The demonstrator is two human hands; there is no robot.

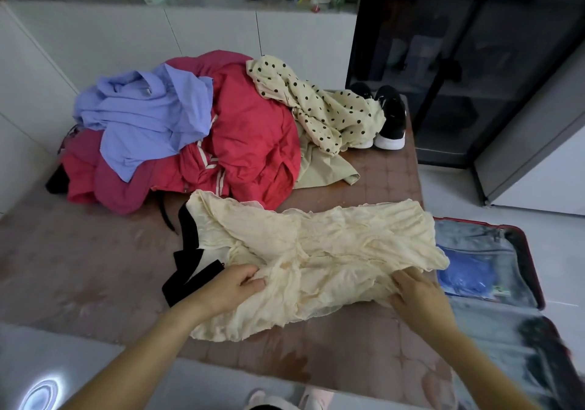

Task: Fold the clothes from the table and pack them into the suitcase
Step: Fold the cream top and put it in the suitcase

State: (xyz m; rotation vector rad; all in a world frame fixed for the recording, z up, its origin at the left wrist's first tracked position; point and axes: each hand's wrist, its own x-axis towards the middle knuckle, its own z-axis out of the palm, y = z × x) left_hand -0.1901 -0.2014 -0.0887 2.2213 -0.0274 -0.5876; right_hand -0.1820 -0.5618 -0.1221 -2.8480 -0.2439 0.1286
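The left hand [235, 286] and right hand [418, 299] are gripping, fingers curled, the crinkled cream dress [332, 251] lying on the reddish-brown table [79, 267]. The red-and-lilac clothes heap [247, 131] is waiting unfolded, and the red-rimmed suitcase [531, 261] is looking barely packed.

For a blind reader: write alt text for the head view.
The left hand and right hand hold a cream dress with black trim on a brown table. Behind it lie a red garment, a lilac shirt, a polka-dot garment and black sneakers; an open red suitcase sits at the right.

Left hand [234, 286], right hand [418, 295]: pinch grips.
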